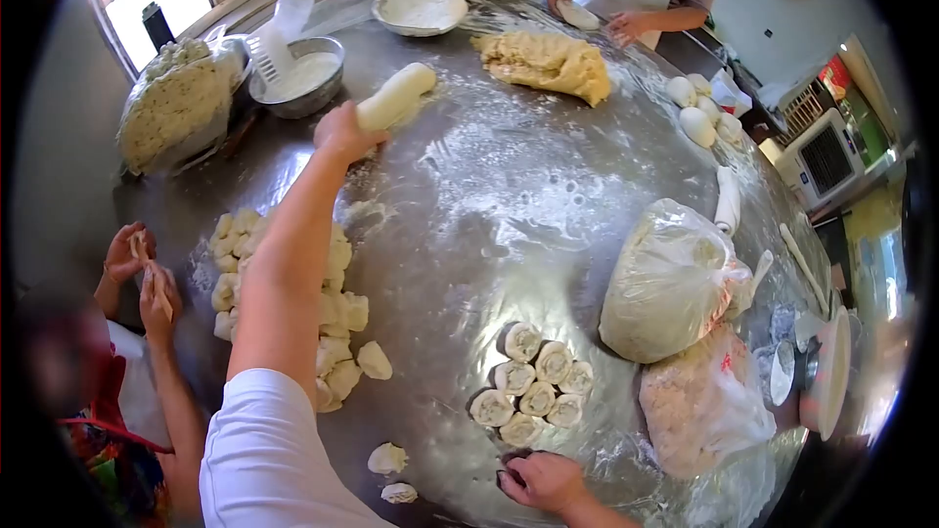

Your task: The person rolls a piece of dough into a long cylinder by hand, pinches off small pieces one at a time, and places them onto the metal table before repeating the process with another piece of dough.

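Observation:
My left hand (347, 135) reaches far across the metal table, closed on the near end of a thick pale dough log (399, 98). Beneath that forearm lies a group of cut dough pieces (342, 313), partly hidden by the arm. My right hand (544, 481) rests on the table at the near edge, its fingers curled in, with nothing visible in them. Just beyond it sits a cluster of round filled dough rolls (537, 399), cut faces up. Two loose dough pieces (387, 459) lie between my arms.
Flour bowls (421, 12) and a heap of flecked filling (176, 108) stand at the back left. Yellow dough (543, 64) lies at the back. Bagged dough or filling (675, 279) and a rolling pin (727, 200) are on the right. Two co-workers handle dough, left and far.

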A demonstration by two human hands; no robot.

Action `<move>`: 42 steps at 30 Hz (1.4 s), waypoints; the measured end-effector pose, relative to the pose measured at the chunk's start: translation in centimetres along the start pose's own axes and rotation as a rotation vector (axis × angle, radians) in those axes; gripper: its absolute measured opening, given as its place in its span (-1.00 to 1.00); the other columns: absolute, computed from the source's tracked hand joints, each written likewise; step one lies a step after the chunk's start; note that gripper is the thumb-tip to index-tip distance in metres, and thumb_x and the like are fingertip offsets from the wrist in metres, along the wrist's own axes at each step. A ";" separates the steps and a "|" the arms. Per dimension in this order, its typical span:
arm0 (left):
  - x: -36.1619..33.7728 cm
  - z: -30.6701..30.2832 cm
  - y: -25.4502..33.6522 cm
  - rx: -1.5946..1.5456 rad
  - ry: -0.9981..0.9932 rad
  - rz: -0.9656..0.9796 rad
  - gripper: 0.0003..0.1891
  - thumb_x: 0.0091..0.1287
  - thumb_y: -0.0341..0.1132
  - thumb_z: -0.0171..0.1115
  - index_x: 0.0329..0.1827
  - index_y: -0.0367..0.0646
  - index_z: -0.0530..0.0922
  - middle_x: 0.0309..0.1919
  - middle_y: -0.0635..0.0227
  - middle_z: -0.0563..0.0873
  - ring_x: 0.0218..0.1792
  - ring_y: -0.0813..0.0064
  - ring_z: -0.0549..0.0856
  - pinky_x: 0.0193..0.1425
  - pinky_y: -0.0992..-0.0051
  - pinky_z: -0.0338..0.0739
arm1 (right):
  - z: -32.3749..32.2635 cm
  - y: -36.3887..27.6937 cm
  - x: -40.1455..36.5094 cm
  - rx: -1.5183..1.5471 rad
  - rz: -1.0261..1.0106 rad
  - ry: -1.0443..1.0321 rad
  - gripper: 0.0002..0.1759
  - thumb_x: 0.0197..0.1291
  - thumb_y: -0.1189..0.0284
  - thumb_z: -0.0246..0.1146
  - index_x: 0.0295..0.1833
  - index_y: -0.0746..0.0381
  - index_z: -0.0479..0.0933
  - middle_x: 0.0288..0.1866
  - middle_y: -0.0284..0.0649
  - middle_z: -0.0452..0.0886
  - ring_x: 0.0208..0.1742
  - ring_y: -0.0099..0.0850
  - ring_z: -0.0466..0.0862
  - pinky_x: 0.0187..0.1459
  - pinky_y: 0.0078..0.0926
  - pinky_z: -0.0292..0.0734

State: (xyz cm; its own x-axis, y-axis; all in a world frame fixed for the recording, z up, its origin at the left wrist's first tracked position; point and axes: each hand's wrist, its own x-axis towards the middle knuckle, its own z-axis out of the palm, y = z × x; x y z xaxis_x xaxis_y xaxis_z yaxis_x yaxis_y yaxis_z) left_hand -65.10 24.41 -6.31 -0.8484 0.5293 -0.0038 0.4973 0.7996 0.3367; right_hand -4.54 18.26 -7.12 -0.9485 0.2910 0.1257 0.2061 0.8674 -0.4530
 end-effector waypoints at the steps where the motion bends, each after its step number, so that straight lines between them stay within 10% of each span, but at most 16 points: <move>1: -0.2 0.1 0.4 -0.084 -0.041 -0.037 -0.06 -0.11 0.17 0.62 0.31 -0.24 0.55 0.03 -0.01 0.74 0.07 0.11 0.75 0.17 0.26 0.60 | 0.0 -0.1 0.0 0.000 0.000 0.017 -0.81 0.09 0.23 0.46 -0.30 -0.02 0.57 -0.57 -0.40 0.45 -0.58 -0.38 0.58 -0.56 -0.39 0.46; 6: -5.4 0.2 4.3 -1.058 -0.369 -0.325 -0.57 0.12 -0.03 0.55 -0.17 -0.19 0.67 -0.41 0.32 0.67 -0.47 0.41 0.63 -0.54 0.33 0.40 | 0.0 -0.5 0.1 -0.005 -0.028 0.109 -0.80 0.10 0.24 0.44 -0.31 0.01 0.56 -0.56 -0.38 0.46 -0.57 -0.36 0.59 -0.55 -0.37 0.47; 17: -26.8 -10.9 11.6 -1.968 -0.506 -0.456 -0.70 0.40 -0.03 0.28 0.00 -0.01 0.62 -0.17 0.37 0.73 -0.26 0.39 0.70 -0.36 0.38 0.59 | 1.0 -0.3 -1.7 0.060 0.001 0.163 -0.81 0.22 0.27 0.31 -0.24 0.13 0.51 -0.40 -0.16 0.56 -0.40 -0.09 0.64 -0.38 -0.09 0.56; 24: -48.5 -16.4 17.5 -1.713 -0.730 -0.152 -0.63 0.55 0.01 0.14 0.13 -0.08 0.59 -0.09 0.32 0.74 -0.14 0.40 0.74 -0.17 0.40 0.64 | 2.2 -0.6 -6.8 0.228 -0.015 0.376 -0.69 0.14 0.26 0.34 -0.08 0.21 0.58 -0.29 -0.04 0.58 -0.12 -0.03 0.65 -0.09 -0.04 0.58; 30: -60.0 -7.4 21.2 -1.201 -1.270 -0.062 -0.56 0.62 0.00 0.01 0.32 -0.14 0.49 0.06 0.23 0.71 0.00 0.33 0.72 0.13 0.32 0.60 | -3.4 -5.3 -21.8 0.113 0.245 -0.054 -0.56 0.10 0.20 0.39 0.01 0.25 0.62 0.11 -0.01 0.62 0.07 0.00 0.64 0.12 -0.06 0.54; 32: -62.6 -5.4 21.6 -0.884 -1.233 0.193 -0.52 0.58 -0.02 0.09 0.37 -0.17 0.45 0.09 0.15 0.69 0.04 0.25 0.70 0.17 0.25 0.58 | -4.0 -6.3 -26.2 -0.001 0.241 0.099 -0.58 0.10 0.22 0.40 0.00 0.25 0.62 0.10 -0.04 0.62 0.10 -0.03 0.65 0.13 -0.07 0.54; 35: -65.5 -1.9 20.3 -0.363 -0.503 0.898 -0.35 0.43 -0.03 0.29 0.46 -0.21 0.38 0.17 0.03 0.64 0.20 0.07 0.62 0.28 0.13 0.50 | -3.7 -6.9 -29.9 -0.049 0.243 0.285 -0.62 0.11 0.28 0.41 0.00 0.24 0.61 0.09 -0.07 0.63 0.13 -0.08 0.65 0.14 -0.09 0.54; 42: -66.5 4.4 20.0 -0.094 -0.331 0.704 0.17 0.05 0.07 0.59 0.64 -0.13 0.05 0.52 -0.04 0.29 0.41 -0.07 0.45 0.39 0.10 0.42 | -2.8 -4.8 -34.2 -0.114 0.326 0.435 -0.78 0.17 0.47 0.28 -0.05 0.21 0.63 0.04 -0.17 0.66 0.06 -0.17 0.66 0.10 -0.24 0.54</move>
State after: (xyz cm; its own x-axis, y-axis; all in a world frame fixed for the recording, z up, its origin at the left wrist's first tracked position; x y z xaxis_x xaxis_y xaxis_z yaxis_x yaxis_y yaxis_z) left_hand 2.06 6.50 -3.44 -0.2332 0.9718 -0.0356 0.8681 0.2245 0.4428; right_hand 27.62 5.24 -6.74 -0.6493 0.6704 0.3591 0.5199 0.7359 -0.4337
